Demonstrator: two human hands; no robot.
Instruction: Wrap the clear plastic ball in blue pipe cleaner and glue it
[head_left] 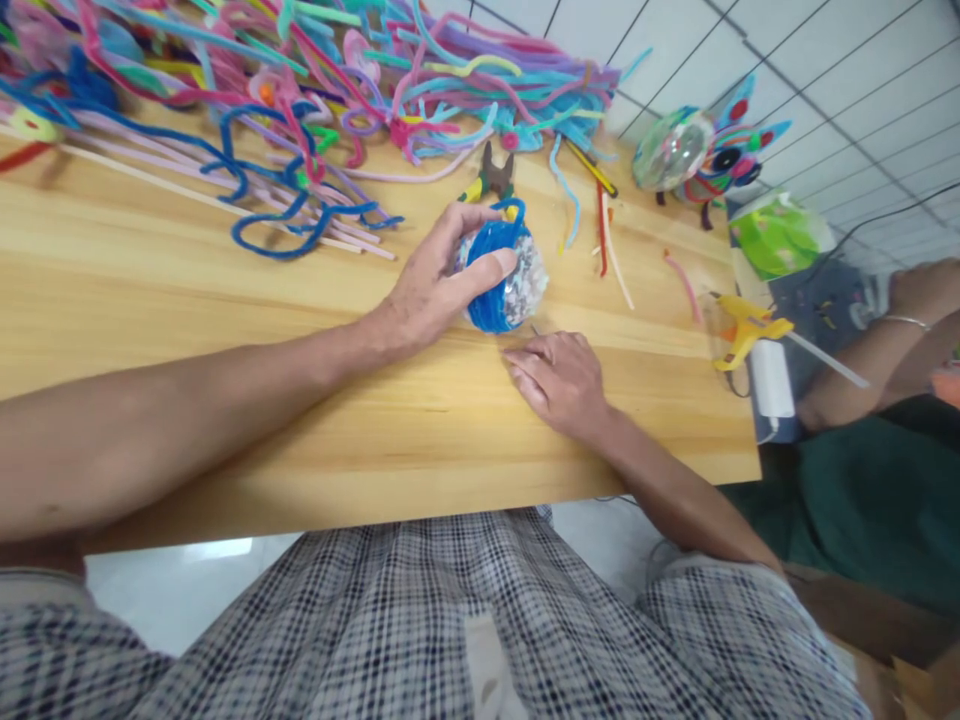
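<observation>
A wooden table [375, 440] spans your view. Your left hand [439, 275] grips a ball [526, 285] between thumb and fingers, over the table, just this side of the pliers [497, 172]. Your right hand [559, 385] lies near it; I cannot tell whether its fingertips pinch anything. Should your left thumb slacken, the ball could roll or its blue strands [491, 308] slip. It looks clear and glittery, banded fuzzy blue, a small loop [521, 208] at its far side.

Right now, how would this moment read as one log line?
left hand: holding blue-wrapped object | right hand: nearby, fingers curled | pliers: just beyond object | yellow glue gun: farther right
</observation>
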